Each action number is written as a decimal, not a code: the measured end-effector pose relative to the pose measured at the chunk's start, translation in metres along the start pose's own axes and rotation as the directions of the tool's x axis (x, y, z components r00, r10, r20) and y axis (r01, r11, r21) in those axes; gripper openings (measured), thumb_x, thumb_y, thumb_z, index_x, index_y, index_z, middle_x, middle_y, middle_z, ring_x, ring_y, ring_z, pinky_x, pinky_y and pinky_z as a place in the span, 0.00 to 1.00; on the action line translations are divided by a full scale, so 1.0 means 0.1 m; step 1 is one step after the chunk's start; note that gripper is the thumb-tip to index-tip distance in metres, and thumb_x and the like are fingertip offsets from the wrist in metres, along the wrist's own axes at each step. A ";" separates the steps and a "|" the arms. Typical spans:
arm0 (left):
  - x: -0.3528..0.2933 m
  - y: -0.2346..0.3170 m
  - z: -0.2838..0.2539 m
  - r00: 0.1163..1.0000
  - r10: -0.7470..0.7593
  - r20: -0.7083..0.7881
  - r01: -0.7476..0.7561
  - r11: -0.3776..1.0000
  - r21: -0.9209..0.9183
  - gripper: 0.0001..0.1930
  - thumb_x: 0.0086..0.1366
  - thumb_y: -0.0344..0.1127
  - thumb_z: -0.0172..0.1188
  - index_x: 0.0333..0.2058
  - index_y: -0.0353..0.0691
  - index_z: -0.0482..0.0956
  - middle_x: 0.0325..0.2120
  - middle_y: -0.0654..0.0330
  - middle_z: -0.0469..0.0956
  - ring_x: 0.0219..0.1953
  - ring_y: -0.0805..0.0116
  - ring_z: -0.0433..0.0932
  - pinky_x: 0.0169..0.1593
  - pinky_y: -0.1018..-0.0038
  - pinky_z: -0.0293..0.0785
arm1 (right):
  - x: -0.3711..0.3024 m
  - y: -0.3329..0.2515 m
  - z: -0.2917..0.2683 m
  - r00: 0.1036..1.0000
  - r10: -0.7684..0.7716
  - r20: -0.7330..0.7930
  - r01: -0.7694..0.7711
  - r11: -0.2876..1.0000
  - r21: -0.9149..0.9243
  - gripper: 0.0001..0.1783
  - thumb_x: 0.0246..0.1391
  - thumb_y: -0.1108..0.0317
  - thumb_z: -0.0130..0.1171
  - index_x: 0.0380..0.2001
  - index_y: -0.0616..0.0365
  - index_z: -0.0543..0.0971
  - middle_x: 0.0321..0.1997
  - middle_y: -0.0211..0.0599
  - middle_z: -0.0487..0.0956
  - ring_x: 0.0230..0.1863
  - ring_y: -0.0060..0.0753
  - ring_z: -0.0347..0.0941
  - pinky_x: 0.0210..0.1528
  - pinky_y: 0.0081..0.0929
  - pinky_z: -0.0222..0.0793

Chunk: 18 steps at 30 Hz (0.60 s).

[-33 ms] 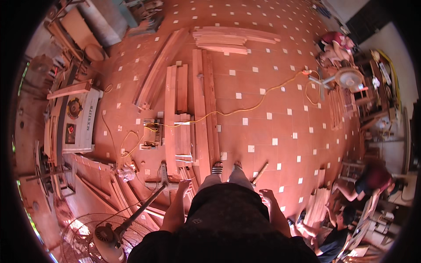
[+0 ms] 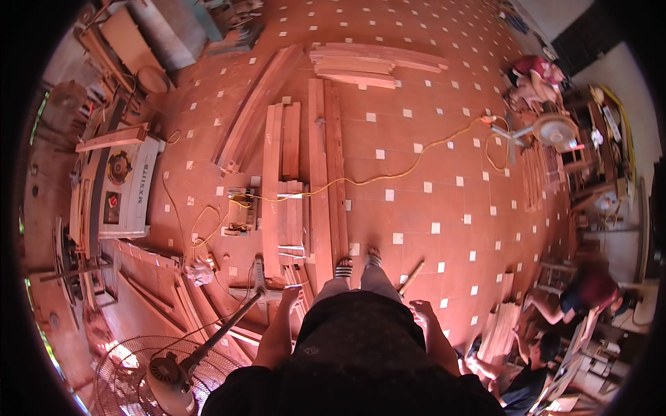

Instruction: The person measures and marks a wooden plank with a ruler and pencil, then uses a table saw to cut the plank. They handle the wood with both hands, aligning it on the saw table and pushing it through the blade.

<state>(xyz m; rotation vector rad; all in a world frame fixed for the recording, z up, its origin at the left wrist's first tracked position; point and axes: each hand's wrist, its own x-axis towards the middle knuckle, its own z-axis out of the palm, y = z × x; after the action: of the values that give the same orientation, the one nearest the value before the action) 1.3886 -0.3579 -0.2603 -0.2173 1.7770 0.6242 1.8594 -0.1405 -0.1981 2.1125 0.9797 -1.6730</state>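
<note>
My left hand (image 2: 291, 297) hangs low beside my body with its fingers loosely apart, holding nothing. It is nearest to the grey base of a standing fan (image 2: 259, 291) and short reddish boards. My right hand (image 2: 420, 312) hangs at my other side, fingers loosely bent and apart, also holding nothing. Just ahead of it, a thin wooden stick (image 2: 412, 277) lies on the tiled floor. Long reddish-brown planks (image 2: 319, 173) lie side by side ahead of my sandalled feet (image 2: 343, 267).
A yellow cord (image 2: 381, 179) crosses the planks and floor. A woodworking machine (image 2: 132, 187) stands at the left, the fan's cage (image 2: 118, 378) at lower left. Several people work at the right, one (image 2: 534, 374) near stacked boards (image 2: 498, 333). More planks (image 2: 378, 62) lie farther off.
My right foot has moved slightly forward, and the view has shifted a little. Both hands stay at my sides.
</note>
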 end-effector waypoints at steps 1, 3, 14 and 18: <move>0.05 0.09 -0.03 1.000 -0.009 -0.005 0.009 1.000 -0.006 0.13 0.69 0.52 0.64 0.45 0.54 0.82 0.29 0.72 0.80 0.29 0.74 0.79 0.35 0.66 0.74 | 0.07 -0.23 0.00 1.000 -0.008 0.004 0.008 1.000 -0.014 0.22 0.67 0.53 0.63 0.58 0.51 0.82 0.53 0.40 0.86 0.46 0.39 0.83 0.49 0.45 0.80; 0.13 0.12 -0.09 0.999 -0.039 -0.035 0.038 0.999 -0.034 0.14 0.69 0.53 0.64 0.46 0.54 0.82 0.32 0.71 0.82 0.32 0.72 0.80 0.38 0.63 0.75 | 0.17 -0.57 -0.03 0.999 -0.037 0.031 0.040 0.997 -0.073 0.22 0.67 0.52 0.63 0.58 0.52 0.82 0.52 0.39 0.86 0.46 0.39 0.82 0.50 0.45 0.79; 0.64 1.28 -0.34 0.976 -0.147 -0.161 0.100 0.959 -0.266 0.22 0.71 0.52 0.61 0.58 0.50 0.78 0.47 0.61 0.85 0.42 0.61 0.85 0.46 0.55 0.78 | 0.97 -2.96 -0.17 0.989 0.017 0.150 0.018 0.974 -0.228 0.13 0.66 0.56 0.64 0.46 0.52 0.84 0.30 0.27 0.82 0.26 0.24 0.77 0.28 0.28 0.74; 0.67 2.33 -0.47 0.975 -0.132 -0.181 0.069 0.947 -0.315 0.23 0.70 0.52 0.62 0.57 0.45 0.79 0.47 0.61 0.85 0.42 0.59 0.85 0.49 0.53 0.78 | 1.32 -4.38 -0.26 0.990 -0.083 0.114 0.111 0.959 -0.260 0.13 0.67 0.57 0.63 0.47 0.51 0.85 0.33 0.31 0.85 0.26 0.26 0.79 0.27 0.31 0.76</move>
<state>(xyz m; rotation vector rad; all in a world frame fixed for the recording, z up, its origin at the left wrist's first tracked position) 1.2231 -0.1750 -0.2450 -0.6003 1.8401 0.8274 1.6075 0.2405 -0.2304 1.8149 1.2185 -1.5743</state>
